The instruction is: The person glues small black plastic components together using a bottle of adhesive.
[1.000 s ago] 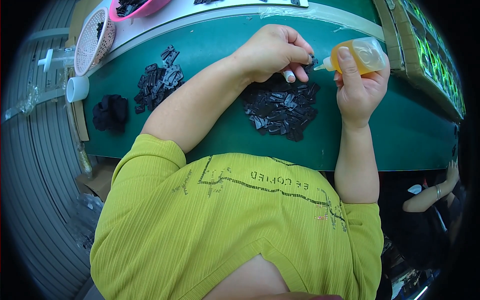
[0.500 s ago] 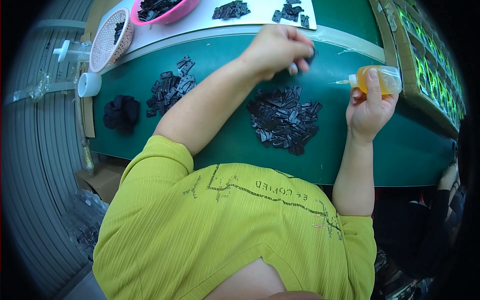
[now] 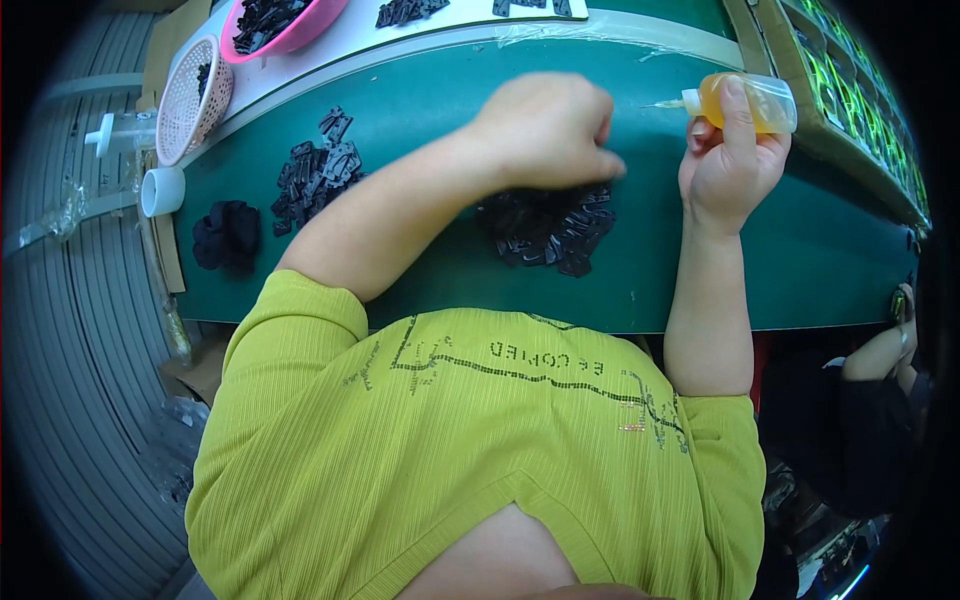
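Note:
My left hand point(image 3: 545, 130) is over the far side of a heap of small flat black plastic pieces point(image 3: 555, 240), slightly blurred. Its fingers are curled in, and the hand hides what is between them. To the right, my right hand point(image 3: 730, 165) is wrapped around a clear squeeze bottle point(image 3: 757, 103) of amber liquid. The bottle lies on its side in the grip, with its white cap and thin needle tip pointing left toward my left hand. A second heap of black pieces point(image 3: 318, 175) lies left of my left forearm.
A black cloth bundle point(image 3: 226, 236) and a white roll point(image 3: 163, 191) sit at the green table's point(image 3: 440, 285) left. Beyond are a pale pink basket point(image 3: 192, 105), a pink bowl point(image 3: 300, 38) and a white board point(image 3: 365, 32). A cardboard box point(image 3: 835, 140) holding green-lit items borders the right.
My left hand has come down from beyond the heap onto its far side; the dark piece seen at its fingertips is now out of sight. My right hand still holds the bottle. The view has shifted slightly.

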The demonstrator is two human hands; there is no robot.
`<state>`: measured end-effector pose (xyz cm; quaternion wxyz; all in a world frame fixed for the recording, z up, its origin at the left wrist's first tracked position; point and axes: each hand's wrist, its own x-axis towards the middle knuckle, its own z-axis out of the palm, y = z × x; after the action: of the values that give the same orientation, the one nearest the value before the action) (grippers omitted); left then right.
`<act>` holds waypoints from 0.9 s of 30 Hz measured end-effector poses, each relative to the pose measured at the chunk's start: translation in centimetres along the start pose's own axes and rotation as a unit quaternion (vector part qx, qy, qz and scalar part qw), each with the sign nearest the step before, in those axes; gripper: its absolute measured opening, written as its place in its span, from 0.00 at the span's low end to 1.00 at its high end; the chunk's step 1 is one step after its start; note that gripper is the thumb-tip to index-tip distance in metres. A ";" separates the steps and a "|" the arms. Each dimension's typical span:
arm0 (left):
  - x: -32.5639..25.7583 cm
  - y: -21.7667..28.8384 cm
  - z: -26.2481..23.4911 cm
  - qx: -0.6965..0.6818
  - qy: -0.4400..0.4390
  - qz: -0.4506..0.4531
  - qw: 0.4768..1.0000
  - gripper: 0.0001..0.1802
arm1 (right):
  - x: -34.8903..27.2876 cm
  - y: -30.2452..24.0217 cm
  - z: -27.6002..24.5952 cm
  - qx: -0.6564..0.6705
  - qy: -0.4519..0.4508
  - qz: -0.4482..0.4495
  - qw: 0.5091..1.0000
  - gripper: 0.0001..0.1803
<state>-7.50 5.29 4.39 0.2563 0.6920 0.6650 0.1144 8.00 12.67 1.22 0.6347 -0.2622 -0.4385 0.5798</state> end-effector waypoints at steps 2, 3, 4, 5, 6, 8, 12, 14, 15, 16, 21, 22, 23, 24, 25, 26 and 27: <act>-0.6 0.3 1.6 -0.007 0.011 0.008 1.000 0.15 | 0.0 0.1 -0.2 -0.002 -0.014 -0.001 1.000 0.12; -0.6 0.4 2.0 -0.032 0.008 -0.006 0.999 0.14 | -0.1 0.1 -0.2 -0.004 -0.028 -0.001 1.000 0.12; -0.6 0.3 2.1 -0.031 0.008 -0.006 0.999 0.14 | -0.2 0.1 0.0 -0.003 -0.029 -0.001 1.000 0.12; -0.6 0.2 2.1 -0.076 0.001 -0.013 0.997 0.12 | -0.3 0.0 0.2 -0.006 -0.015 0.000 1.000 0.12; -0.6 0.2 2.1 -0.121 -0.006 -0.020 0.992 0.10 | -0.4 -0.1 0.4 -0.009 -0.002 0.000 1.000 0.12; -0.8 0.1 1.2 -0.217 -0.016 -0.054 0.975 0.09 | -0.1 -0.1 -0.1 -0.002 -0.012 0.010 1.000 0.12; -0.5 -1.9 1.0 -0.486 0.000 -0.070 0.871 0.08 | -0.3 0.0 0.2 0.009 0.001 0.023 1.000 0.12; -0.3 -2.7 1.1 -0.565 0.046 -0.042 0.823 0.10 | -0.3 0.0 0.1 -0.001 -0.014 0.019 1.000 0.12; -0.2 -2.9 1.2 -0.566 0.047 -0.043 0.822 0.10 | -0.4 0.0 0.0 -0.013 -0.026 0.014 0.999 0.13; 0.0 -3.2 1.5 -0.566 0.056 -0.039 0.821 0.10 | -0.6 0.0 0.1 -0.014 -0.027 0.015 0.999 0.13; 0.6 -4.2 2.4 -0.529 0.055 0.004 0.847 0.12 | -1.0 0.6 0.3 -0.070 -0.064 -0.030 0.995 0.14; 0.5 -4.2 2.6 -0.525 0.055 0.000 0.849 0.14 | -1.1 0.8 0.2 -0.071 -0.063 -0.029 0.995 0.14; 0.5 -4.1 2.7 -0.522 0.054 -0.003 0.851 0.15 | -1.2 0.8 0.1 -0.098 -0.085 -0.044 0.991 0.16; 0.5 -4.1 2.7 -0.523 0.053 -0.003 0.851 0.15 | -1.3 0.9 0.1 -0.125 -0.108 -0.060 0.985 0.17; 0.6 -4.0 2.7 -0.529 0.035 -0.012 0.848 0.16 | -1.3 0.9 0.1 -0.126 -0.107 -0.059 0.984 0.17; 0.6 -3.9 2.6 -0.533 0.017 -0.021 0.846 0.17 | -1.5 1.0 0.3 -0.134 -0.114 -0.069 0.982 0.17; 0.6 -3.8 2.4 -0.533 0.016 -0.022 0.845 0.17 | -1.5 1.1 0.4 -0.142 -0.122 -0.079 0.979 0.18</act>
<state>-9.55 5.34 0.31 0.5777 0.4319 0.5204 0.4570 7.17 11.33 0.07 0.5768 -0.2413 -0.6097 0.4872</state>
